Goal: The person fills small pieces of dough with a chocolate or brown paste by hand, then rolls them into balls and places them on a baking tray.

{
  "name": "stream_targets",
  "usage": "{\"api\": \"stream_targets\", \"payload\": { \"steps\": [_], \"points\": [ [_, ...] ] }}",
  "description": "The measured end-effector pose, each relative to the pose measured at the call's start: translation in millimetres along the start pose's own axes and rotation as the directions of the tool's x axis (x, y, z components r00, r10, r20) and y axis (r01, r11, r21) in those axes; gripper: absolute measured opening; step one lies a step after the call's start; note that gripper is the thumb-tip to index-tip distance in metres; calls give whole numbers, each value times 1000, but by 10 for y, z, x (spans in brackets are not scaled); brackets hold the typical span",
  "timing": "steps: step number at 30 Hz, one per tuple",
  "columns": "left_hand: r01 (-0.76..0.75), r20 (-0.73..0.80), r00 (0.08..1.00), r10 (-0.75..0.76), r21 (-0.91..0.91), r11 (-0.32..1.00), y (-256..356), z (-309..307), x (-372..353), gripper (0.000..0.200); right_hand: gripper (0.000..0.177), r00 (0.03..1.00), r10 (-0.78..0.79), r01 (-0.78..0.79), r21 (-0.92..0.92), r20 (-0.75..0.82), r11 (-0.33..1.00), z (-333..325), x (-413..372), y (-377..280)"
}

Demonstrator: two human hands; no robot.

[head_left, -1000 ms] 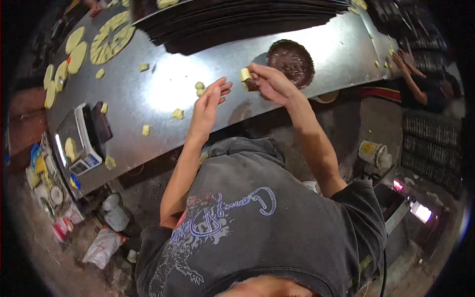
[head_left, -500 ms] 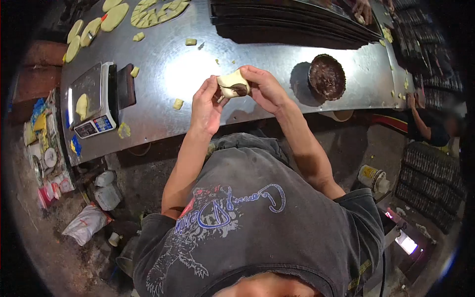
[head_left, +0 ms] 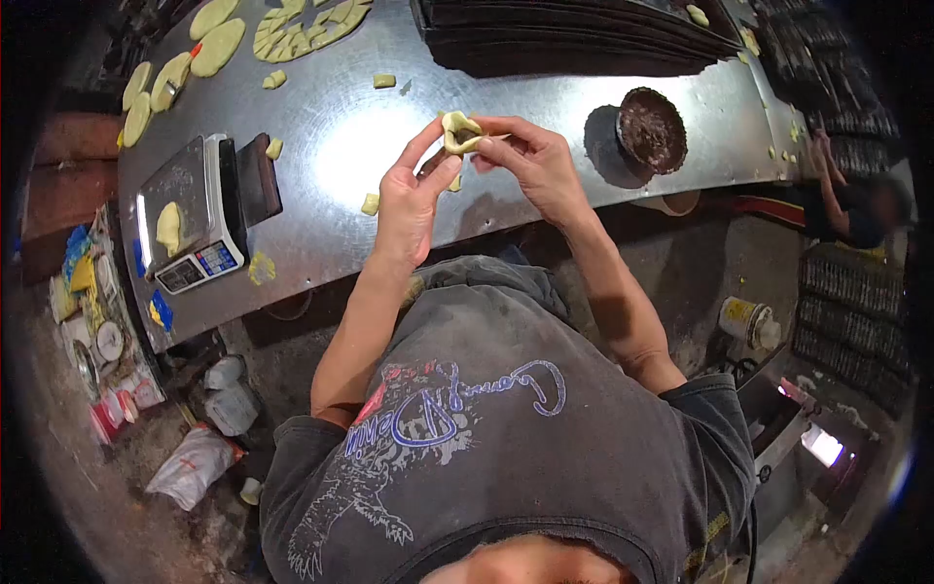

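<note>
A small pale dough piece [head_left: 459, 132], folded up around a dark hollow, is held above the metal table. My left hand [head_left: 411, 200] grips its left side between thumb and fingers. On its right side, my right hand [head_left: 540, 167] pinches the rim. To the right on the table stands a round bowl [head_left: 652, 130] of dark brown filling. Small dough pieces lie near my hands, one [head_left: 371, 203] left of my left hand and another [head_left: 384, 81] farther back.
A digital scale [head_left: 190, 209] with dough on it stands at the left. Flat dough rounds [head_left: 218, 48] and a cut round [head_left: 311, 27] lie at the back left. Stacked dark trays [head_left: 574, 44] fill the back. Another person [head_left: 856, 204] is at the far right.
The dough has turned and its edges are raised and drawn inward around the dark middle. Both hands have shifted their grip on it. The other person's hand at the back trays has gone from view.
</note>
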State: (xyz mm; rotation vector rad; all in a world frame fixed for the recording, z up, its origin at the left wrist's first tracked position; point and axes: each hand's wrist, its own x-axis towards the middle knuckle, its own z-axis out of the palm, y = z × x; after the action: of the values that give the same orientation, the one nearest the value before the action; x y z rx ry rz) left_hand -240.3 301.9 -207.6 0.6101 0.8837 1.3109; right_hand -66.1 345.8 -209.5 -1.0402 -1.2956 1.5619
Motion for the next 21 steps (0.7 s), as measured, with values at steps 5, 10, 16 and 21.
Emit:
{"api": "stream_targets", "payload": {
  "steps": [5,10,16,21],
  "points": [
    [-17,57,998,8,168,986,-132,-58,88,44,26,973,233,-228,-164,8,960,-141,-75,-203],
    [-206,229,965,125,374,904,-177,72,166,46,25,995,81,-78,-68,53,995,-329,-76,-113],
    [-256,82,967,243,367,894,-285,372,332,41,16,989,-148,148,-1,22,989,-336,-116,-132],
    [-177,4,979,202,499,848,-438,625,532,47,19,913,-386,408,-345,134,846,-498,-105,-349]
  ]
}}
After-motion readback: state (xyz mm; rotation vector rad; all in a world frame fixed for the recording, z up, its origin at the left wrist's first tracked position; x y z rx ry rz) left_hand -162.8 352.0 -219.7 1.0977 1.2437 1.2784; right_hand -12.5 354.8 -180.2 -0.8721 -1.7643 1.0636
